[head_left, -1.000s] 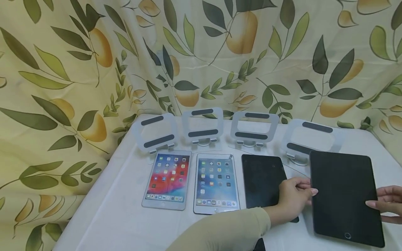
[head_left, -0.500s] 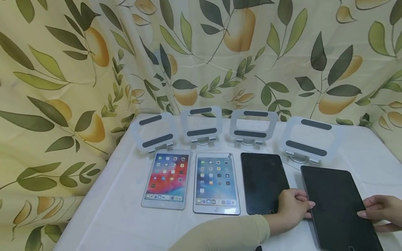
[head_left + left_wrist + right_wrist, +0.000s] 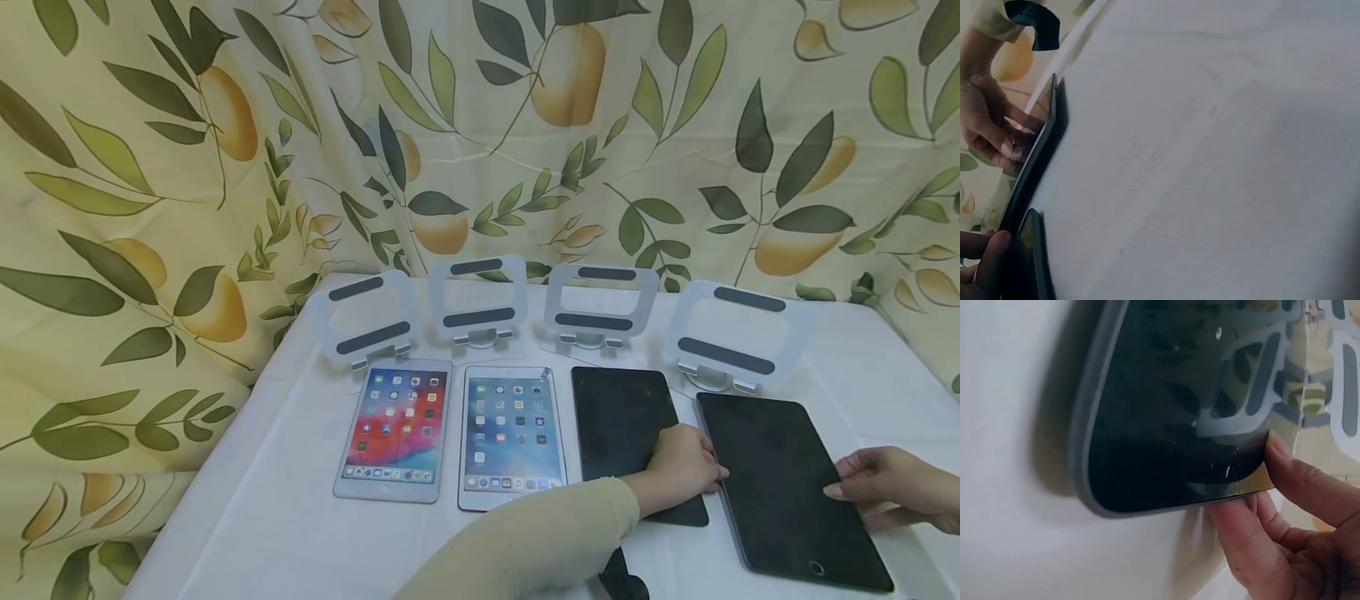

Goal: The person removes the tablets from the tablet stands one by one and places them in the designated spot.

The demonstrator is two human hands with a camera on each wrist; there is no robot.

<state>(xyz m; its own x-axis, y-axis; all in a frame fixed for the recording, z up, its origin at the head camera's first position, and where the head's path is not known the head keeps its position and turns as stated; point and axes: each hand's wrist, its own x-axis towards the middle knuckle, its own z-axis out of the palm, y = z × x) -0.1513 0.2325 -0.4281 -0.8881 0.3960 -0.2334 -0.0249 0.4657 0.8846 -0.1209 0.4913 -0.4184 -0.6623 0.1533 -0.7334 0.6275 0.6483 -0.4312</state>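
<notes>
A large black tablet (image 3: 791,492), its screen dark, lies slanted at the right of the head view. My right hand (image 3: 888,490) pinches its right edge, thumb on the screen and fingers beneath, as the right wrist view shows on the raised tablet edge (image 3: 1160,456). At the opposite edge my left hand (image 3: 681,471) holds on with its thumb, the other fingers curled and partly hidden. That hand is over a smaller black tablet (image 3: 618,417). In the left wrist view, the left fingers (image 3: 994,256) are at the large tablet's side.
Two lit white tablets, one with a red wallpaper (image 3: 396,433) and one with a blue wallpaper (image 3: 512,433), lie to the left. Several pale tablet stands, such as the rightmost stand (image 3: 738,333), line the back of the white-covered table (image 3: 247,500). A patterned curtain (image 3: 450,167) hangs behind.
Both hands have brought the large tablet down and leftward, from a raised position overlapping the rightmost stand to low over the table beside the smaller black tablet. The other tablets stay put.
</notes>
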